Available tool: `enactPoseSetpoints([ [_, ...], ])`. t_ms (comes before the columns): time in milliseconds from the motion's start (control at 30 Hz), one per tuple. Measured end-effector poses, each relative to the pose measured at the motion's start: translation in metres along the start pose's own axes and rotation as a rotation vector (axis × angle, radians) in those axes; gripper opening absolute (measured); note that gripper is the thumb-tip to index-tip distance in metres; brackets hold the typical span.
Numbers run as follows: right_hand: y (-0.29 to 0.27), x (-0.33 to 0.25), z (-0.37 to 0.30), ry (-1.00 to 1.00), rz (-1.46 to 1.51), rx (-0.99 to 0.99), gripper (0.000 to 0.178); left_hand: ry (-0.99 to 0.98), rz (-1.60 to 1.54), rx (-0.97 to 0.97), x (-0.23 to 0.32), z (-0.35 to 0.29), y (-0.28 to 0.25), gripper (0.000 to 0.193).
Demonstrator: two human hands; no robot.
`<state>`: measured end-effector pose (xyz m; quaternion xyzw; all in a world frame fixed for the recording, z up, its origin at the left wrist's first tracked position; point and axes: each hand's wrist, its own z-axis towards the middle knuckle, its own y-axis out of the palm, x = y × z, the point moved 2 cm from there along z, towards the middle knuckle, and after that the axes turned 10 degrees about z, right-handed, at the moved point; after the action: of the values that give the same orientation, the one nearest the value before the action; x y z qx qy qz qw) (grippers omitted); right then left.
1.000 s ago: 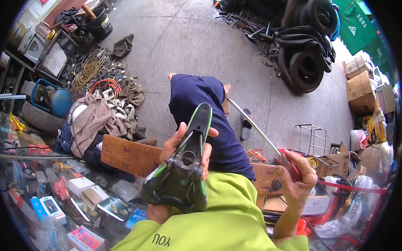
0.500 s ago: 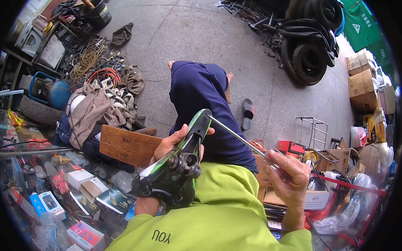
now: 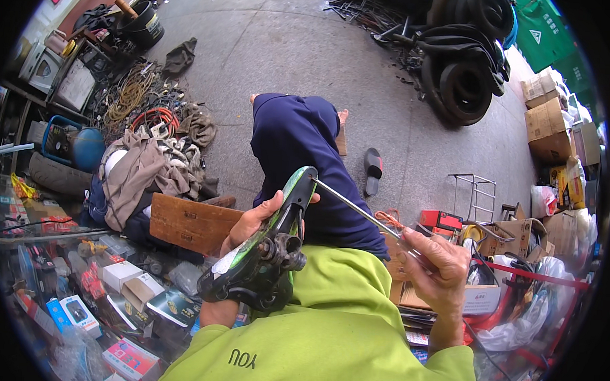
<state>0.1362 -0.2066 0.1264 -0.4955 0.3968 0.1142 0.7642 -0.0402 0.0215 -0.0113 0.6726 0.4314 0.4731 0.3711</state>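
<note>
A green and black bicycle saddle [image 3: 249, 277] rests over my lap, its underside with the metal clamp facing up. My left hand [image 3: 255, 219] is closed around the saddle from behind, thumb showing at its left edge; part of the fingers is hidden by the saddle. In my right hand [image 3: 438, 266] is a screwdriver [image 3: 358, 210] with a long metal shaft and a clear handle. Its tip meets a hole near the saddle's narrow nose. The exact seat of the tip is too small to make out.
A wooden board [image 3: 191, 223] and heaped cloths [image 3: 141, 175] lie left. Small boxes [image 3: 132, 356] crowd the lower left. A black slipper [image 3: 373, 171] is on the floor, right of my legs. Old tyres [image 3: 464, 92] stand far right, cardboard boxes [image 3: 547, 130] beyond them.
The whole view has shifted slightly. Both hands keep their holds, and the screwdriver tip stays at the saddle's nose.
</note>
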Motion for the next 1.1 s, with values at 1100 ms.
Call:
enactPoseSetpoints([
  [1100, -0.047, 0.002, -0.018, 0.186, -0.198, -0.343, 0.029, -0.113, 0.968, 0.022, 0.008, 0.043, 0.020, 0.044],
])
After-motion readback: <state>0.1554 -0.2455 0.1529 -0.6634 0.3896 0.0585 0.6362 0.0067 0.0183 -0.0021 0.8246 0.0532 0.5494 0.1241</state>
